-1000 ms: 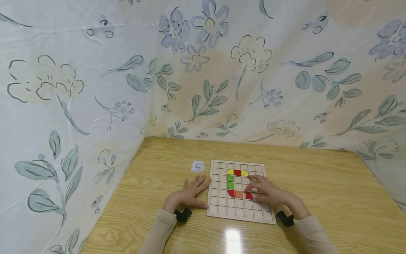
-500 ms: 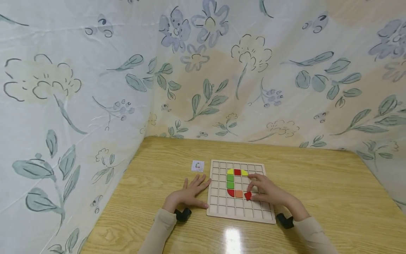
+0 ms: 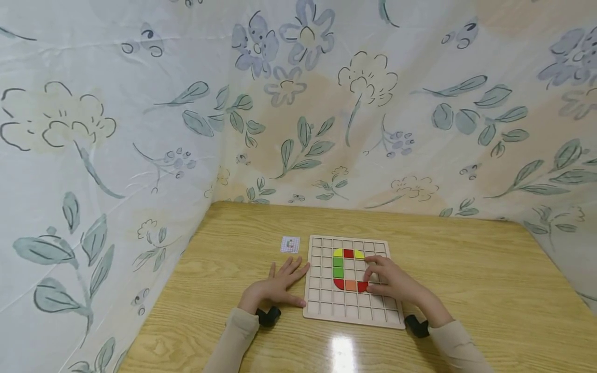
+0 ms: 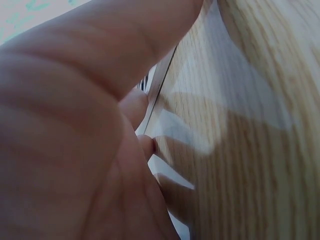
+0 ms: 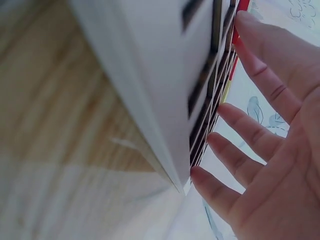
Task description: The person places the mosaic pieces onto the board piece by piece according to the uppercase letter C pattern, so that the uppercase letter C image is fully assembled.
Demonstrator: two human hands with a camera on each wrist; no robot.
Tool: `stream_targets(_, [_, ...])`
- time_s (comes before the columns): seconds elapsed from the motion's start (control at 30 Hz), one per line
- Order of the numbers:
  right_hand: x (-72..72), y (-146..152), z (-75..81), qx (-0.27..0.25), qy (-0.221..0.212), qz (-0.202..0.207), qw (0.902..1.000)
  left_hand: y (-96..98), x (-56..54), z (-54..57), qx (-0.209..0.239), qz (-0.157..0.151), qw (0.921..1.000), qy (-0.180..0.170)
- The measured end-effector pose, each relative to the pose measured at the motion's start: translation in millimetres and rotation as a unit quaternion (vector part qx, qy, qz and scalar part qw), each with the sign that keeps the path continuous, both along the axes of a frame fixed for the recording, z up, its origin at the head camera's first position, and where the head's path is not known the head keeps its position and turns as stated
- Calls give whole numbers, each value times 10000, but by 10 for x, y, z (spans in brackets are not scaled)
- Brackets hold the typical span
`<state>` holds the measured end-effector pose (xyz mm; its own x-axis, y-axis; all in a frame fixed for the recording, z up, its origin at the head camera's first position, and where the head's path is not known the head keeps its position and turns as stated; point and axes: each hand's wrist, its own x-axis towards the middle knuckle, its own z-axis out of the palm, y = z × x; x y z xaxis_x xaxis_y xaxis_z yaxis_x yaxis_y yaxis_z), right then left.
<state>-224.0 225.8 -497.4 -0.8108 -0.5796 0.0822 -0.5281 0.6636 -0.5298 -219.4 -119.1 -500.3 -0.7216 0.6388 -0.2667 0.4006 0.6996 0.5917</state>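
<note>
A pale wooden grid board [image 3: 326, 307] lies on the table, with coloured tiles forming a ring open on its right side. My right hand [image 3: 396, 281] reaches over the board's right part, thumb and index finger pinching a red tile [image 3: 361, 286] in the lower right corner of the ring. Its other fingers spread across the board. Left of that tile are an orange tile [image 3: 351, 285] and a red rounded tile [image 3: 339, 284]. Beside the board's left edge, my left hand [image 3: 277, 288] rests with fingers spread, fingertips and thumb at the rim.
Green tiles [image 3: 338, 267] form the ring's left side; yellow rounded tiles [image 3: 359, 254] and a red square tile [image 3: 348, 253] form its top. A small printed card [image 3: 290, 244] lies left of the board. Floral cloth [image 3: 298, 129] hangs behind the wooden table [image 3: 471, 269].
The red tile was turned askew half a second ago; now it lies straight against the orange tile. The right fingers shifted slightly with it. My left hand stayed in place.
</note>
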Motion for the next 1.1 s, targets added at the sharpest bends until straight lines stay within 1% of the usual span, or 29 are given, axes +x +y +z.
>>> stream_targets(0.27, [14, -44, 29, 192, 158, -231, 9994, -5, -4, -12, 2, 30, 10000, -11])
stream_targets(0.37, [13, -51, 32, 209, 129, -346, 9991, -7, -14, -24, 15, 29, 10000, -7])
stream_targets(0.47, [3, -39, 24, 207, 156, -362, 9990, -6, -27, -37, 38, 13, 10000, -8])
stream_targets(0.63, [-19, -18, -2, 155, -2, -465, 9988, 4, -46, -52, 10, -8, 10000, 17])
stream_targets(0.77, [-36, -5, -24, 132, 10, -489, 9987, 21, -61, -51, -78, -16, 9999, 152])
stream_targets(0.97, [-15, 43, -58, 120, 96, -550, 9984, 58, -1, -35, -135, 204, 9992, 306])
stream_targets(1.07, [-15, 76, -55, 125, 234, -537, 9982, 79, 36, -22, -146, 293, 9989, 328])
stream_targets(1.1, [-20, 89, -51, 134, 342, -522, 9980, 87, 45, -16, -134, 305, 9989, 328])
